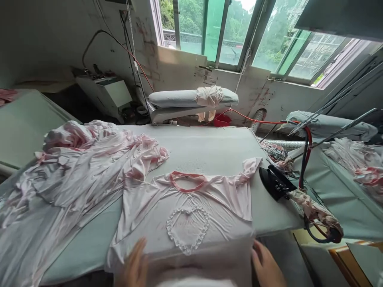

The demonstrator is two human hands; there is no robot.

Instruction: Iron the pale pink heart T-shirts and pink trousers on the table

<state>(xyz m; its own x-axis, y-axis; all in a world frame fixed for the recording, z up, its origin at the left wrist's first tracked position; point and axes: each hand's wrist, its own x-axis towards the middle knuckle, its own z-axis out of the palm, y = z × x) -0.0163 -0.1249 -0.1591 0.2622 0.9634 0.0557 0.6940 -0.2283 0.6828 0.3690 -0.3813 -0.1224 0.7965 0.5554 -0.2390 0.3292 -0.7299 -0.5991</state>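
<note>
Head view, from the left: a heap of pale pink-and-white garments (89, 167) lies crumpled across the left end of my padded worktop (206, 145) and spills down over its near edge. Just right of that, my left hand (136, 263) reaches in from below, back upward, its fingers stretched away from me and lying close together over the shirt's lower left part. It is blurred, and I cannot tell whether they grip any cloth. Between my hands the pale shirt (187, 203) lies face up on the worktop, its pink neckline pointing away from me, a ruffled heart on its chest; the lower part blurs toward me. Beyond the worktop's far edge, below a padded sleeve arm (179, 98), sits a red tub (222, 120); I cannot see what it holds. My right hand (267, 263) comes up from below at the shirt's lower right edge, angled inward, thumb and forefinger at the cloth's border; whether they are pinched on it I cannot tell. Farther right, a black iron (275, 183) rests on the worktop near the shirt's sleeve, its handle end wrapped in cloth (314, 207).
</note>
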